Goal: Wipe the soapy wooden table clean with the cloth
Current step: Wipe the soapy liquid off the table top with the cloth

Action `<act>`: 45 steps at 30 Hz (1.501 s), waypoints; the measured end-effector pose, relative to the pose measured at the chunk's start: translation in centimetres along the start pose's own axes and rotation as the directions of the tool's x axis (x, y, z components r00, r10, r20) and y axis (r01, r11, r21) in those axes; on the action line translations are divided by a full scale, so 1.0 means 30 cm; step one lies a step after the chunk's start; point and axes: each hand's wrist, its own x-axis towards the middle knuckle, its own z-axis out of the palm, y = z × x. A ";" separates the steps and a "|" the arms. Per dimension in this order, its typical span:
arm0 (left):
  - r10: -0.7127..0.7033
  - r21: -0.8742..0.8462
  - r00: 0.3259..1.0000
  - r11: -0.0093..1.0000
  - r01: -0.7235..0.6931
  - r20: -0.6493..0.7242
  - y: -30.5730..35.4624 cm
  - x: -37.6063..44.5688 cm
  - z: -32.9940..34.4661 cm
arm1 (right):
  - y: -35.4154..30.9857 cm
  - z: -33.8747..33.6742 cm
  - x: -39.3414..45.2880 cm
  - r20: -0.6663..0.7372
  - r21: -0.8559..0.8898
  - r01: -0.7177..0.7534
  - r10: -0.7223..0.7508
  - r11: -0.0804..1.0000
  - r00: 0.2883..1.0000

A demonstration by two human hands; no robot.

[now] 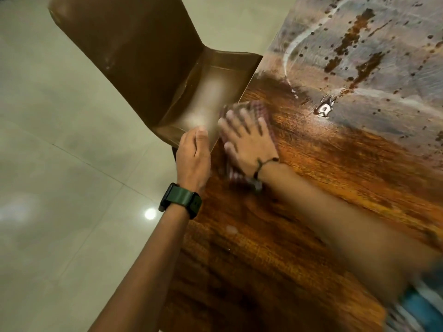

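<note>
The wooden table (311,188) fills the right half of the head view. Its near part shows bare, wet brown grain, while the far right part carries a grey soapy film (374,56) with white streaks and dark spots. A reddish cloth (249,107) lies on the table by its left edge. My right hand (249,140) presses flat on the cloth with fingers spread; it is blurred by motion. My left hand (194,159), with a dark watch on the wrist, sits at the table's left edge, fingers together and relaxed, holding nothing.
A brown chair (134,51) stands at the table's left edge, its seat tucked partly under the tabletop right beside my hands. Pale glossy floor tiles (60,164) spread to the left. A small glossy puddle (324,109) sits at the soap film's border.
</note>
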 end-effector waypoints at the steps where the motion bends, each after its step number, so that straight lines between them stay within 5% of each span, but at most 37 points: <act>1: -0.015 0.002 1.000 1.000 0.015 -0.001 -0.002 0.003 -0.007 | -0.054 0.023 -0.081 0.046 0.013 0.221 -0.222 0.975 0.974; 3: -0.018 0.024 1.000 1.000 0.018 0.000 -0.007 0.006 -0.030 | -0.081 0.026 -0.185 0.156 0.043 0.522 -0.522 0.852 0.839; 5: -0.033 -0.001 0.999 0.999 0.033 -0.006 -0.012 0.002 -0.058 | -0.023 0.005 -0.154 0.182 0.000 0.529 -0.520 0.849 0.834; 8: -0.089 -0.043 0.995 0.995 0.088 -0.032 -0.027 -0.018 -0.097 | 0.060 -0.034 -0.029 0.115 -0.050 0.180 -0.173 0.982 0.978; 11: -0.131 -0.081 0.991 0.988 0.128 -0.026 -0.039 -0.056 -0.123 | 0.031 -0.037 -0.001 0.053 0.004 -0.114 0.114 0.993 0.992; 13: -0.152 -0.114 0.988 0.982 0.150 -0.007 -0.053 -0.077 -0.138 | -0.088 0.002 -0.077 0.046 -0.029 -0.135 0.136 0.990 0.990; 16: -0.186 -0.106 0.982 0.977 0.187 0.018 -0.078 -0.106 -0.163 | -0.272 0.067 -0.315 0.076 0.001 0.287 -0.286 0.958 0.955; 19: -0.200 -0.063 0.979 0.977 0.202 0.029 -0.094 -0.154 -0.196 | -0.222 0.052 -0.432 0.190 0.003 0.659 -0.648 0.752 0.738; 21: -0.196 -0.049 0.980 0.979 0.197 0.018 -0.104 -0.191 -0.227 | -0.107 0.032 -0.385 0.172 -0.005 0.532 -0.524 0.847 0.834; 23: -0.187 -0.053 0.982 0.981 0.186 -0.010 -0.120 -0.241 -0.264 | -0.009 0.011 -0.313 0.113 -0.021 0.180 -0.177 0.983 0.978; 25: -0.187 -0.055 0.981 0.981 0.184 -0.044 -0.138 -0.302 -0.295 | -0.004 0.002 -0.283 0.061 -0.011 -0.082 0.083 0.997 0.995; 27: -0.201 -0.055 0.978 0.979 0.199 -0.049 -0.148 -0.364 -0.306 | -0.118 0.019 -0.315 0.038 -0.001 -0.177 0.177 0.984 0.983; 30: -0.235 -0.067 0.971 0.970 0.232 -0.039 -0.145 -0.445 -0.304 | -0.422 0.100 -0.474 0.058 -0.005 0.105 -0.105 0.994 0.993; 32: -0.235 -0.063 0.971 0.971 0.232 -0.050 -0.137 -0.486 -0.306 | -0.605 0.139 -0.592 0.169 0.015 0.351 -0.349 0.936 0.922; 36: -0.195 -0.029 0.976 0.981 0.194 -0.092 -0.143 -0.568 -0.342 | -0.605 0.124 -0.651 0.207 0.014 0.505 -0.497 0.863 0.843; 38: -0.217 -0.049 0.971 0.976 0.213 -0.101 -0.145 -0.618 -0.346 | -0.462 0.108 -0.667 0.139 0.023 0.419 -0.418 0.908 0.898; 41: -0.264 -0.078 0.960 0.963 0.258 -0.087 -0.137 -0.699 -0.329 | -0.165 0.074 -0.741 0.067 -0.018 0.095 -0.094 0.995 0.993; 45: -0.259 -0.047 0.963 0.966 0.255 -0.079 -0.115 -0.811 -0.274 | -0.017 0.049 -0.842 0.013 0.001 -0.205 0.205 0.979 0.979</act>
